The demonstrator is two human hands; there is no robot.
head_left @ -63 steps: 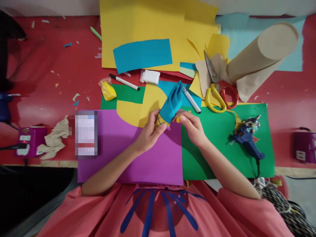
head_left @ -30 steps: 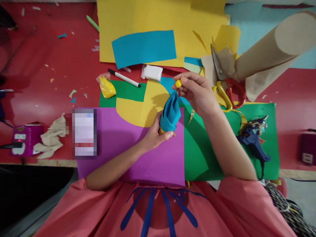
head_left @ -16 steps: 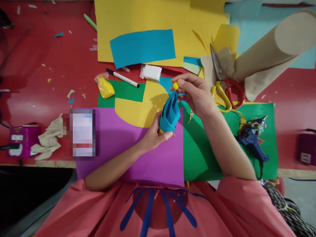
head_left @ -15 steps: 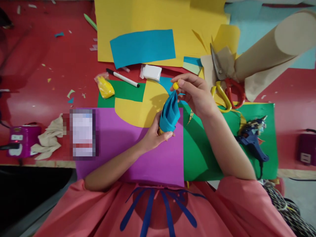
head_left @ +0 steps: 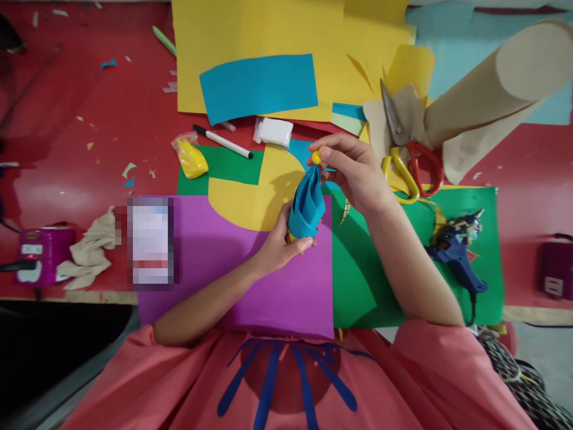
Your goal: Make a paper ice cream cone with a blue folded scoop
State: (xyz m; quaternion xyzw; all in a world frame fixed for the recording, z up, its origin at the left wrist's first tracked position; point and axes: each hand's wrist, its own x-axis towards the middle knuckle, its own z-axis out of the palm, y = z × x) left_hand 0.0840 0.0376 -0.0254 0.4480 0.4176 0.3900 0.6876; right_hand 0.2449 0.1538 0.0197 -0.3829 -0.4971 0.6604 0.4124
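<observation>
My left hand (head_left: 286,242) is wrapped round the base of a blue folded-paper cone (head_left: 308,206), which stands nearly upright with its pointed tip away from me. A bit of yellow shows at its bottom, mostly covered by my fingers. Between thumb and fingertips, my right hand (head_left: 351,167) pinches a small yellow ball (head_left: 317,157) at the cone's tip. Whether the ball is fixed to the tip I cannot tell. Beneath both hands lie a purple sheet (head_left: 233,286) and a yellow cut-out (head_left: 242,203).
Scissors (head_left: 400,149) and a blue glue gun (head_left: 456,257) lie at the right, near a beige roll (head_left: 483,83). Beyond my hands are a marker (head_left: 226,143), a white packet (head_left: 275,131) and a bag of yellow clay (head_left: 191,158). A blurred-out phone (head_left: 150,239) lies left.
The yellow ball and my right fingertips have shifted very slightly left. My left hand and the blue cone have barely moved.
</observation>
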